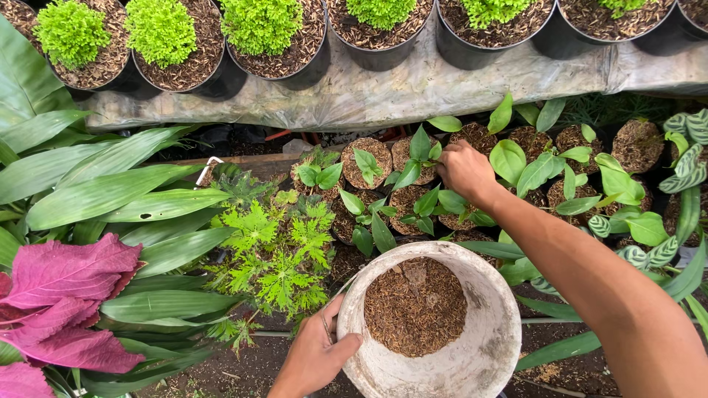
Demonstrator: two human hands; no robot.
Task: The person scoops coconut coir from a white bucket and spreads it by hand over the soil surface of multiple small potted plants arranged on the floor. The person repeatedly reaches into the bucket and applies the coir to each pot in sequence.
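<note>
Gripping the rim of a round, dirty white plastic bucket (472,354), the left hand (313,357) is curled closed on its near-left edge, thumb lying on the inner wall. The bucket is part filled with brown shredded husk (415,306) and sits low in the middle of the view. The right hand (464,169) is stretched beyond it, fingers bunched down among small black seedling pots with broad green leaves (420,191); whether anything is pinched cannot be told.

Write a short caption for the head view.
Left hand grips white plastic bucket of brown mulch; right hand reaches among small potted seedlings.
</note>
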